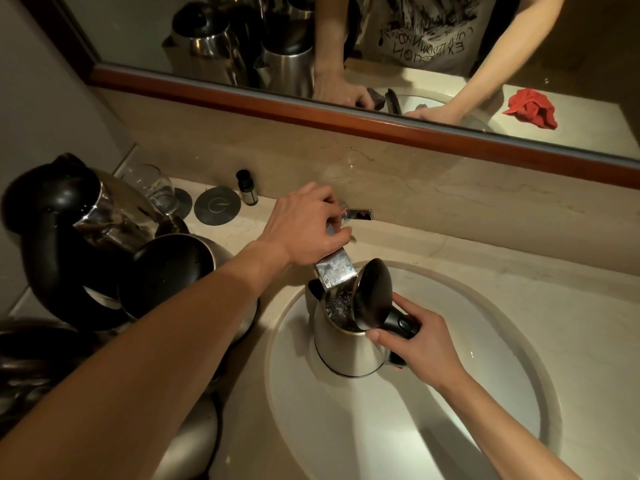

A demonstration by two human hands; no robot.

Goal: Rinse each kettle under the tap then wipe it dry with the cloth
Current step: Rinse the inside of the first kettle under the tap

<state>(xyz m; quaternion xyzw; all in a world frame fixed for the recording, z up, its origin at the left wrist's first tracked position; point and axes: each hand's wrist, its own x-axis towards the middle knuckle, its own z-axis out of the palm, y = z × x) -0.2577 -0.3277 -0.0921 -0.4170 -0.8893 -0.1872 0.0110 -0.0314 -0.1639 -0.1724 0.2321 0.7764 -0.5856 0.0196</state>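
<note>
now the right hand grips the kettle by its handle in the sink; the left hand pinches the tap lever. overfilling could make it heavy and slip.

Kettles: at least four; glass: one.

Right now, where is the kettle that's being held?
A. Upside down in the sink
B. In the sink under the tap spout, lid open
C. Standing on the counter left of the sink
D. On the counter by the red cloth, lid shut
B: the right hand grips the handle of the kettle, which sits upright in the sink with its lid flipped open under the spout, while the left hand is on the tap.
</note>
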